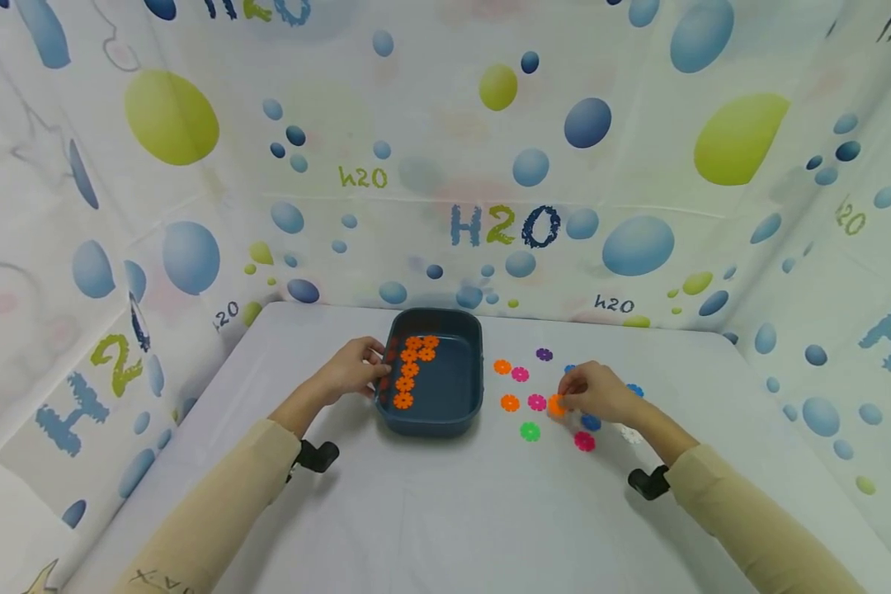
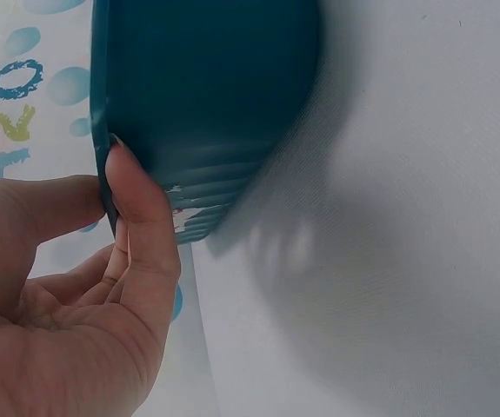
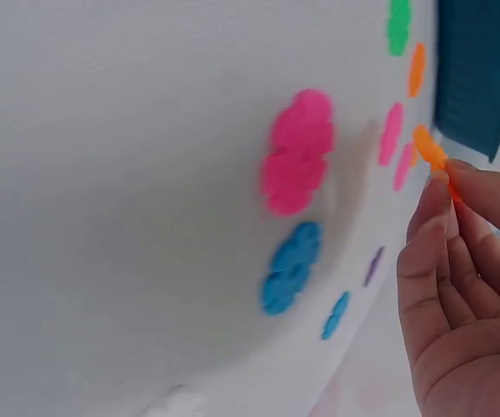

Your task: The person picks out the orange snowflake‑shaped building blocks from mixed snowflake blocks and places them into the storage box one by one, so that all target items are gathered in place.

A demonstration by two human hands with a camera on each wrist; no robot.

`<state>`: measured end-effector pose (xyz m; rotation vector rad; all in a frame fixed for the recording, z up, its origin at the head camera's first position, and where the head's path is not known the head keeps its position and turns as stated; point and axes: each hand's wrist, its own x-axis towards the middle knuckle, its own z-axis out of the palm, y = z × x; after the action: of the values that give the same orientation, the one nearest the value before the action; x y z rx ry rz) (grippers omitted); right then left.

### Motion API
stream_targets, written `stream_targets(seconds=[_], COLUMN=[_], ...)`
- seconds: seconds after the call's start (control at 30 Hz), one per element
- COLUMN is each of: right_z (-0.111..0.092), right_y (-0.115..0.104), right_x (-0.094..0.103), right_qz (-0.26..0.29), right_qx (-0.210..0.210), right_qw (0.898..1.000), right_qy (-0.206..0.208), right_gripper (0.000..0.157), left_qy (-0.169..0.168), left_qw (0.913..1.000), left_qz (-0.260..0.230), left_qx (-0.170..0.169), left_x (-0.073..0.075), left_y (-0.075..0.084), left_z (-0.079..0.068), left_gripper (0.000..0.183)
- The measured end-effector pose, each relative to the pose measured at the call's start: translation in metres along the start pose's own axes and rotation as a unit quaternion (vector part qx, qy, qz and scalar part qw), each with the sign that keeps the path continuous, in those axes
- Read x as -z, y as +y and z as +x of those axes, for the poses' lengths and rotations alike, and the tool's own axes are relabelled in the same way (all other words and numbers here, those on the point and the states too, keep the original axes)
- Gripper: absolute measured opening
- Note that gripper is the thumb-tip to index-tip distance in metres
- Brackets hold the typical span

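Observation:
A dark blue plastic bin (image 1: 460,375) stands on the table, with several orange flower-shaped pieces (image 1: 409,369) in a line along its left side and two more beside the line's far end. My left hand (image 1: 351,368) pinches the bin's left rim between thumb and fingers, as the left wrist view shows close up. To the right of the bin, my right hand (image 1: 597,392) pinches an orange flower piece (image 3: 429,148) by its edge, above the table. Loose pieces lie around that hand, among them a pink one (image 3: 298,152), a blue one (image 3: 291,268) and a green one (image 1: 530,431).
The table (image 1: 431,511) has a white cloth. Two loose orange pieces (image 1: 510,403), a purple one (image 1: 544,354) and a white one (image 1: 629,434) lie right of the bin. Behind and at both sides hangs a dotted curtain (image 1: 431,165).

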<state>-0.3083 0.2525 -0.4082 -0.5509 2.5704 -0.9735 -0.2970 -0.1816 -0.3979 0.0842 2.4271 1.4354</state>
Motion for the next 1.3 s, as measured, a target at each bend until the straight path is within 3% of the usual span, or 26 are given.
stream_targets(seconds=[0.53, 0.87, 1.3], right_z=[0.024, 0.048, 0.083], right_y=[-0.061, -0.093, -0.124], right_x=[0.001, -0.022, -0.064], right_qz=[0.051, 0.084, 0.087], right_qx=[0.052, 0.091, 0.089], right_qw=[0.997, 0.992, 0.990], right_qy=[0.025, 0.030, 0.065], right_gripper=[0.010, 0.007, 0.005], left_qy=[0.002, 0.001, 0.000], left_qw=[0.9999, 0.9999, 0.9998], left_qz=[-0.012, -0.014, -0.018], left_qx=[-0.004, -0.004, 0.001], left_x=[0.002, 0.001, 0.000], left_y=[0.004, 0.001, 0.000], left_z=[0.004, 0.003, -0.001], left_gripper=[0.043, 0.040, 0.040])
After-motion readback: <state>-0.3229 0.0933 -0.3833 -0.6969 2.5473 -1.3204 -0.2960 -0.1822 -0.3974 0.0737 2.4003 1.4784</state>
